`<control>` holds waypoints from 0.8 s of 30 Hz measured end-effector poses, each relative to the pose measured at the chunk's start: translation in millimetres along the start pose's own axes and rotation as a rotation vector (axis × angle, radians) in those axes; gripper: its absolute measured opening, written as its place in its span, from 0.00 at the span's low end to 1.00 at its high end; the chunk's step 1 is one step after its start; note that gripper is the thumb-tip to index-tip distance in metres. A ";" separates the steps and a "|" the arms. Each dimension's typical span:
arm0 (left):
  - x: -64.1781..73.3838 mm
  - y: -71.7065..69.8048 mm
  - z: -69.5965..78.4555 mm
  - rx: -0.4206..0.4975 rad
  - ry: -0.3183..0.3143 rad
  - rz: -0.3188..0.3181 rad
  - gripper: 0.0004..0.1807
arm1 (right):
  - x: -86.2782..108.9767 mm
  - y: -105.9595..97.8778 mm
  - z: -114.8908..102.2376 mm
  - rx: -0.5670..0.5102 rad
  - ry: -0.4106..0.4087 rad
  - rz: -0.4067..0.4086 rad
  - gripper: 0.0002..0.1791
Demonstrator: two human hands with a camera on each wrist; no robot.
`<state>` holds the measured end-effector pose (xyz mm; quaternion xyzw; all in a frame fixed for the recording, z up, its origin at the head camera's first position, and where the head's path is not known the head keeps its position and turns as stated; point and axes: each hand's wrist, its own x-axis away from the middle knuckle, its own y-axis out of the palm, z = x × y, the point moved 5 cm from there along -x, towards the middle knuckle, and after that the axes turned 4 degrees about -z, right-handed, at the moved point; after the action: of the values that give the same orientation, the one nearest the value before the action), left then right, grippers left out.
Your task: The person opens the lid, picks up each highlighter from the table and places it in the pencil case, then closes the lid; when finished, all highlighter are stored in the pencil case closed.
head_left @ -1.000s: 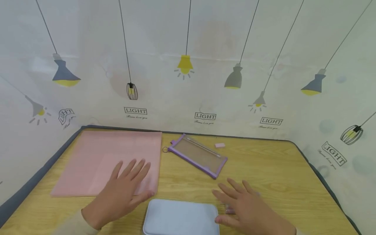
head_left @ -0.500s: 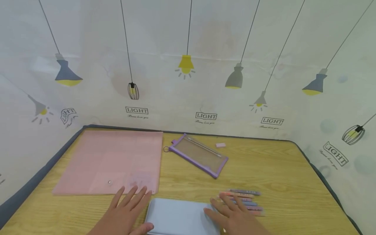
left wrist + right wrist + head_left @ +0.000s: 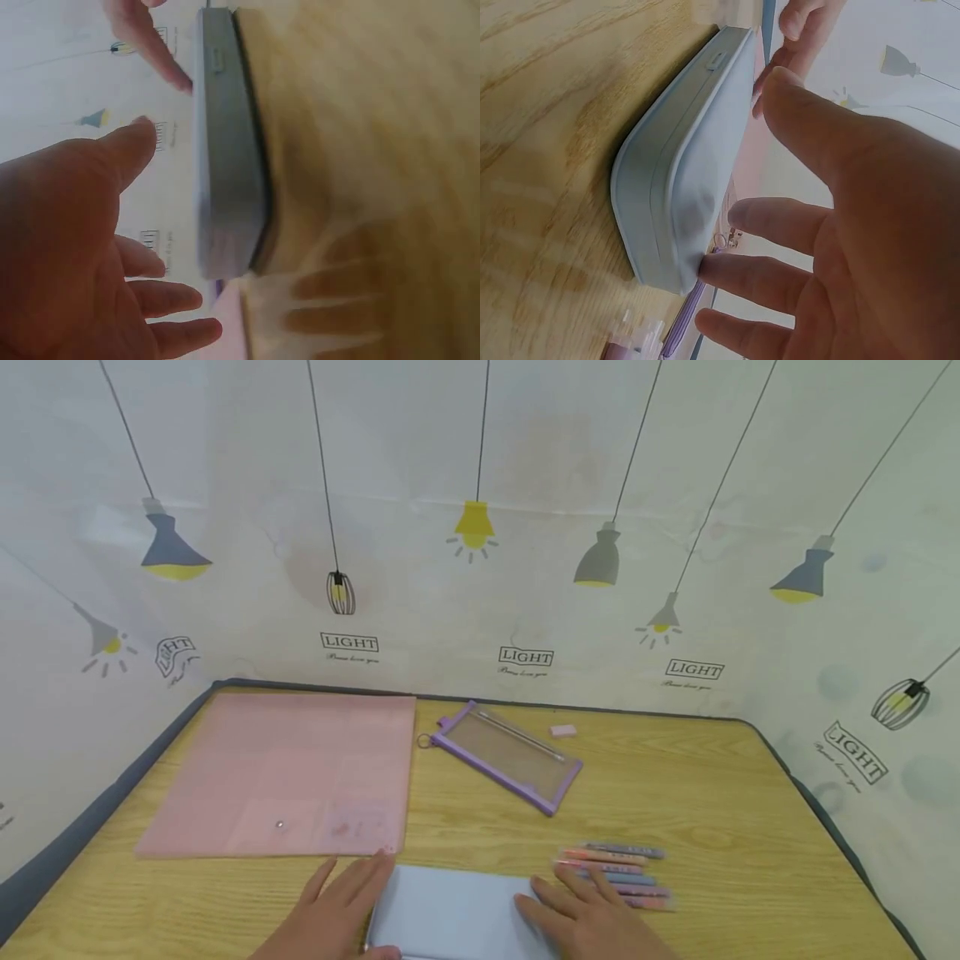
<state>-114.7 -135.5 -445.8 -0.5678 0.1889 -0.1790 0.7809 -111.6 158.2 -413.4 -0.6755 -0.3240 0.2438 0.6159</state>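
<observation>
A light blue, flat rectangular case [image 3: 457, 910] lies closed on the wooden table at the bottom middle of the head view. Its thin side wall and small front tab show in both wrist views. My left hand [image 3: 330, 910] is at the case's left end, fingers extended and fingertips near its far left corner. Over the right end is my right hand [image 3: 596, 918], its spread fingers overlapping the lid. In the right wrist view, the fingers [image 3: 757, 281] hover close over the lid's edge. Neither hand grips anything.
Several pastel pens [image 3: 630, 879] lie in a row beyond my right hand. A pink folder [image 3: 277, 768] covers the far left of the table. Behind the case are a purple-edged zip pouch [image 3: 517, 756] and a small pink eraser [image 3: 562, 731]. A printed curtain [image 3: 420, 568] surrounds the table.
Both hands have come down and back toward the case, the left from over the folder, the right from over the pens. The pens are now largely uncovered. The case has stayed about where it was.
</observation>
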 end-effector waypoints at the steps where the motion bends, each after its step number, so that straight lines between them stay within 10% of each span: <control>1: -0.5 3.0 0.4 0.014 0.011 -0.002 0.53 | -0.5 -0.4 -0.4 0.002 -0.001 0.007 0.41; 17: -7.9 1.6 4.9 0.055 0.116 0.061 0.59 | -10.3 8.2 -8.4 0.213 -0.079 0.199 0.41; 24: -10.5 -0.4 5.8 -0.003 0.219 0.150 0.57 | -15.9 3.4 -7.5 0.151 -0.067 0.094 0.43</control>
<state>-120.9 -125.7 -442.7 -0.5302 0.3152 -0.1805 0.7661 -116.4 141.2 -417.0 -0.6331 -0.2930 0.3187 0.6417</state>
